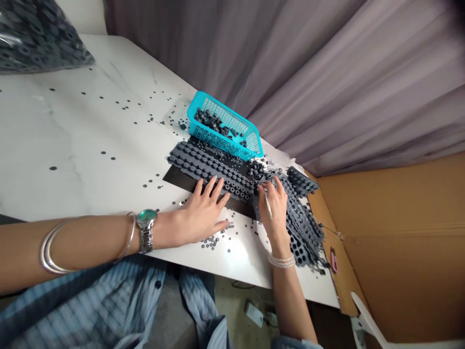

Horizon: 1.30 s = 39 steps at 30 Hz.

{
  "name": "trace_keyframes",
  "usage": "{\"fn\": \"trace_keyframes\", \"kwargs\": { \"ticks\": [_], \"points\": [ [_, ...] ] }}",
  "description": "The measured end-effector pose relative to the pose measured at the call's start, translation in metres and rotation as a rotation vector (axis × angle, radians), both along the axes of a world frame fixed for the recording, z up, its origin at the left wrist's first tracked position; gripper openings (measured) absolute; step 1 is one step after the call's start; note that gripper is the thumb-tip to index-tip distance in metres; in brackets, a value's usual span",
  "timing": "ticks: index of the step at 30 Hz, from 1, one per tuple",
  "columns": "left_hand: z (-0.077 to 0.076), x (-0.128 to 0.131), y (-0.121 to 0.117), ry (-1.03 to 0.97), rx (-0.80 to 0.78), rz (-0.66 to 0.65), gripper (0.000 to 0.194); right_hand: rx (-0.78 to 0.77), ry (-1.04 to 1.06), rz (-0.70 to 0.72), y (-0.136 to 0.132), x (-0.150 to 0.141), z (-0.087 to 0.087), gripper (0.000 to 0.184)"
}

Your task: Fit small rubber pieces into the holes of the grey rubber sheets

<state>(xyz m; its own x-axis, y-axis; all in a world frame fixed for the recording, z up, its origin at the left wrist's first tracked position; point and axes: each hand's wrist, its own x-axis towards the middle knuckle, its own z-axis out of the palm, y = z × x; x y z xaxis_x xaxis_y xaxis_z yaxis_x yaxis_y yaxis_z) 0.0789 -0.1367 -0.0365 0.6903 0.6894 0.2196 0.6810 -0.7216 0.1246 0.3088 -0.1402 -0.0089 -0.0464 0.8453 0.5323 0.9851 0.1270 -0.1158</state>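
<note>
My left hand (205,213) lies flat with spread fingers, its fingertips on the near edge of a dark grey sheet (214,167) of rings in rows. My right hand (274,206) is closed around a thin, pale, stick-shaped tool (268,204). Its fingertips are at the right end of that sheet, where the tool's tip is hidden. Under the sheet is a flat black board (178,180). Just beyond it stands a turquoise plastic basket (227,141) with small dark pieces in it.
Punched-out dark sheets (305,232) are heaped right of my right hand. Small black discs (210,242) lie scattered over the white table (90,184). A clear bag (39,43) of dark rings sits far left. Cardboard (392,232) and a grey curtain (254,53) border the table.
</note>
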Motion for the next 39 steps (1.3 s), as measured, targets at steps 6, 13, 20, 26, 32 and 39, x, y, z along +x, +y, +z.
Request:
{"fn": "trace_keyframes", "kwargs": {
  "ticks": [6, 13, 20, 26, 32, 39],
  "points": [
    [-0.002, -0.001, 0.0, -0.027, 0.037, 0.005, 0.075, -0.049, 0.15, 0.142, -0.003, -0.018, 0.001, 0.027],
    [0.003, -0.001, -0.002, 0.013, 0.0, 0.085, 0.076, -0.181, 0.123, 0.364, -0.005, -0.043, -0.006, 0.025],
    [0.003, -0.001, -0.001, 0.042, 0.011, 0.071, 0.074, -0.179, -0.035, 0.446, 0.012, -0.05, -0.009, 0.026],
    [0.006, 0.0, -0.002, 0.045, -0.002, 0.075, 0.073, -0.19, -0.052, 0.452, 0.014, -0.054, -0.01, 0.028],
    [0.005, 0.001, -0.003, 0.047, -0.013, 0.086, 0.075, -0.2, -0.015, 0.424, 0.012, -0.052, -0.009, 0.028],
    [0.007, 0.001, -0.003, 0.079, -0.003, 0.088, 0.074, -0.217, -0.099, 0.467, 0.019, -0.053, -0.009, 0.027]
  ]
}}
